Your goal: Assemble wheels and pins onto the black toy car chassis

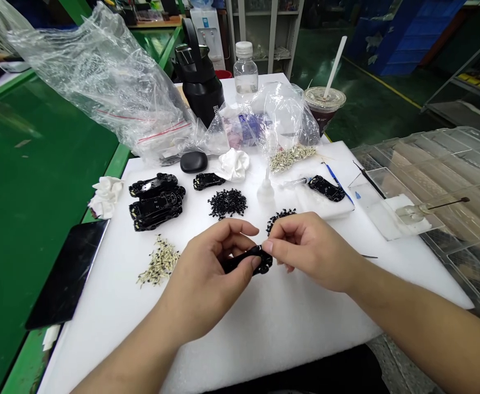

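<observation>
My left hand point(210, 279) is closed around a black toy car body point(240, 261) above the white foam board point(264, 334). At the car's right end, my right hand point(305, 249) pinches with thumb and forefinger; whatever sits between those fingertips is too small to make out. Beyond my hands lie a pile of tiny black parts point(227, 202) and a second black pile point(279, 216), partly hidden by my right hand. Cream-coloured small parts point(160, 264) are heaped left of my left hand.
Several black car bodies point(156, 210) rest at the left, another car point(327, 187) on a white pad at the right. A dropper bottle point(266, 191), plastic bags point(116, 82), a black flask point(201, 82) and a drink cup point(324, 104) stand behind. A tablet point(67, 273) lies at the left edge.
</observation>
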Demonstrator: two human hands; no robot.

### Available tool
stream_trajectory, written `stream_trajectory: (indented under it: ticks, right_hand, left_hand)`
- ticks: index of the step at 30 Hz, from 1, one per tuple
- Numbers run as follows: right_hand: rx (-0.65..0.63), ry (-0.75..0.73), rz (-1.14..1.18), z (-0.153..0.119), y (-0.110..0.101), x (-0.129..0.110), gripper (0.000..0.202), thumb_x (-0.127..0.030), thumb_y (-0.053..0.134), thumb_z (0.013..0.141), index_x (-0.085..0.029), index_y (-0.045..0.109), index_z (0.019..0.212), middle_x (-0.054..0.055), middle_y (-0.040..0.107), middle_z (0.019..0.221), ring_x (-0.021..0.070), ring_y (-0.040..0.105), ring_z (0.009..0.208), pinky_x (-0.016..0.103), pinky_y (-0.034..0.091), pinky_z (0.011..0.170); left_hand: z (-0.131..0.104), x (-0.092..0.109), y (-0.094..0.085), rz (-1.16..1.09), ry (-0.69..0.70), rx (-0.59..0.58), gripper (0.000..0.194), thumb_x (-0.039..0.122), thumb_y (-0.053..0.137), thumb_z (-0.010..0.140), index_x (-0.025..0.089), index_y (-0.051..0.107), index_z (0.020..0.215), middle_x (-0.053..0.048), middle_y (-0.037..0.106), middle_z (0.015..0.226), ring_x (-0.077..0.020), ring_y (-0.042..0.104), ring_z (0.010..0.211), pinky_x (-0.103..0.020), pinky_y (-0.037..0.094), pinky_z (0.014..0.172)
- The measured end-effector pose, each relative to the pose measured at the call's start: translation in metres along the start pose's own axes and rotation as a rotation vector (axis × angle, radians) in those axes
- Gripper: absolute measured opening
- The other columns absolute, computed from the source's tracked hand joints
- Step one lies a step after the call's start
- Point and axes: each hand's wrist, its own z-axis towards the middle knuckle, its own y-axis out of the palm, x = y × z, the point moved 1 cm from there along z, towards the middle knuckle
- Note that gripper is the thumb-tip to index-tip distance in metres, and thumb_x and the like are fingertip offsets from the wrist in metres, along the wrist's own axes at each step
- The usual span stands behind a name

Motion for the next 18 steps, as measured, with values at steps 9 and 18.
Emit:
stream_trajectory:
  ticks: [9,18]
  right_hand:
    - [-0.021,-0.080,-0.071,-0.006,-0.008,-0.003,0.017,-0.027,0.061,0.091,-0.017,0.067,0.079,0.001,0.062,0.072,0.0140,0.057,0.066,0.027,0.046,0.059]
    - [0.164,-0.257,-0.140,-0.013,-0.002,-0.001,0.007,-0.021,0.065,0.090,-0.021,0.070,0.094,-0.001,0.067,0.077,0.0124,0.064,0.070,0.022,0.053,0.064]
  left_hand:
    - [-0.001,0.001,-0.004,-0.059,-0.003,-0.031,0.023,0.021,0.067,0.082,0.021,0.059,0.104,0.002,0.070,0.080,-0.0117,0.066,0.073,-0.023,0.051,0.066]
    - [-0.003,0.000,-0.005,-0.057,0.013,-0.052,0.024,0.023,0.067,0.083,0.023,0.060,0.105,0.002,0.072,0.083,-0.0138,0.067,0.075,-0.026,0.053,0.069]
